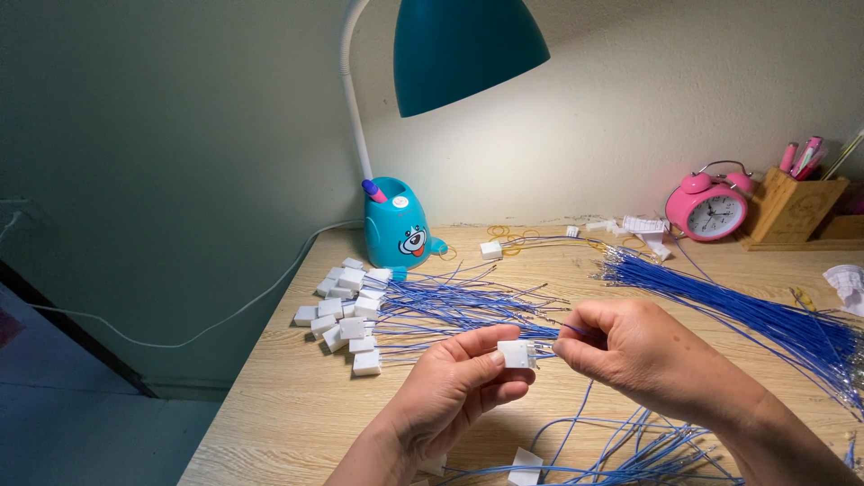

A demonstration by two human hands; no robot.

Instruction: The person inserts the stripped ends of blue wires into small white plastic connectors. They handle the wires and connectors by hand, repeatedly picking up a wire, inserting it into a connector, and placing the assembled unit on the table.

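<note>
On the wooden tabletop [297, 396], a heap of small white connector blocks [346, 315] with blue wires trailing from them lies just below and left of the teal lamp base [400, 229]. In front of the lamp base, the left hand [454, 382] pinches a small white connector [517, 354] between thumb and fingers, while the right hand [630, 351], touching that connector's right side, grips a thin blue wire [576, 329] in its fingertips. Far right of the lamp base lie a thick bundle of blue wires [747, 310], a pink alarm clock [708, 207] and a wooden pen holder [792, 209].
</note>
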